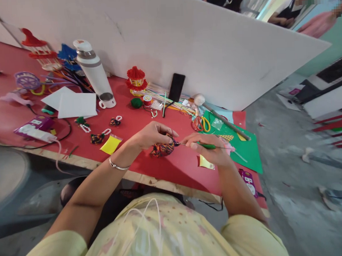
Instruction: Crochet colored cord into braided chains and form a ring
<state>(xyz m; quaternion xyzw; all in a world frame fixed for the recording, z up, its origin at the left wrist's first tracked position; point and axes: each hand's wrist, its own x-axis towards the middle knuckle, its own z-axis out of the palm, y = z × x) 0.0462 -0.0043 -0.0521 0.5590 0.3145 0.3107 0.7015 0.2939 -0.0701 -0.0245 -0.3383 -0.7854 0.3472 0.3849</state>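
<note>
My left hand point(154, 135) is closed around a multicoloured yarn piece point(163, 149) in orange, dark and red strands, held just above the red table. My right hand point(213, 150) grips a green-handled crochet hook point(207, 145). The hook's thin metal tip points left and meets the yarn piece near my left fingertips; whether it is through a loop is too small to tell. Left of my hands lie similar yarn pieces with white bead loops point(97, 138) and a yellow packet point(111, 144). Another yellow packet point(206, 162) lies below my right hand.
A white flask point(96, 72) and its cup point(106, 100) stand at the back left. A phone point(176, 87) leans against the white partition point(167, 41). Orange-handled scissors point(205, 124) lie by a green sheet point(250, 154). A power strip point(36, 131) with cables is at left.
</note>
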